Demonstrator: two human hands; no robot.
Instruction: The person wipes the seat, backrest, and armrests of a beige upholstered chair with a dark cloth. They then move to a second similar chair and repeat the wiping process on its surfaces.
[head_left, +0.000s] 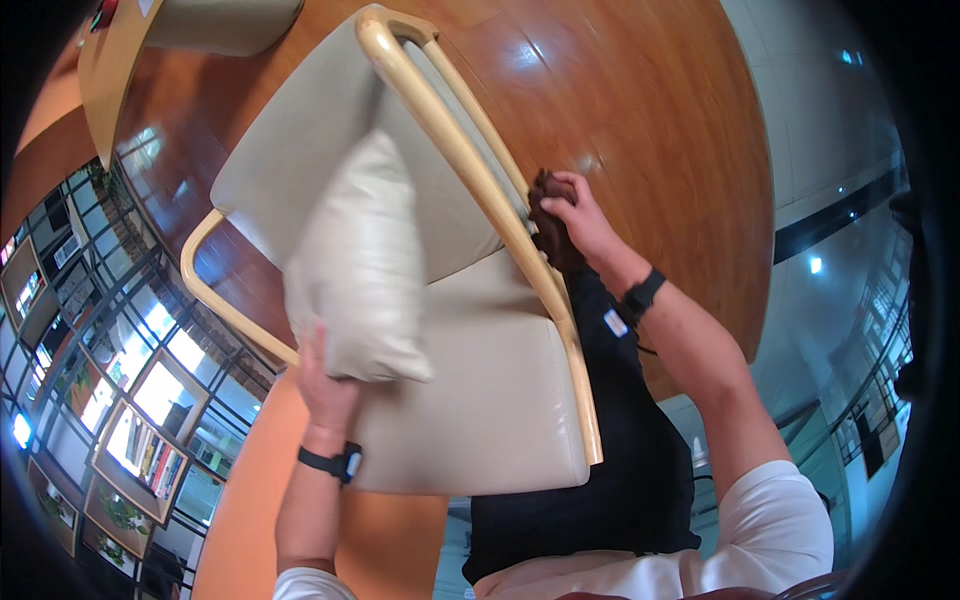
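A pale cream cushion (367, 255) is held raised and tilted above an armchair. My left hand (322, 375) grips its lower left side, the fingers partly behind it. My right hand (577, 210) clasps a crumpled dark brown cloth (559, 240) just outside the chair's right arm; whether the cloth touches the wood cannot be made out. The armchair has a beige padded seat (480, 420), a beige backrest (277, 165) and light wooden armrests, the right armrest (465, 157) lying between my two hands. The cushion hides part of the seat and backrest.
Glossy wooden flooring (660, 150) lies beyond the chair, with grey tiles (810, 135) to the right. At the upper left are a wooden table edge (112, 82) and another beige seat (225, 26). A shelf rack with books (150, 457) and plants stands at left.
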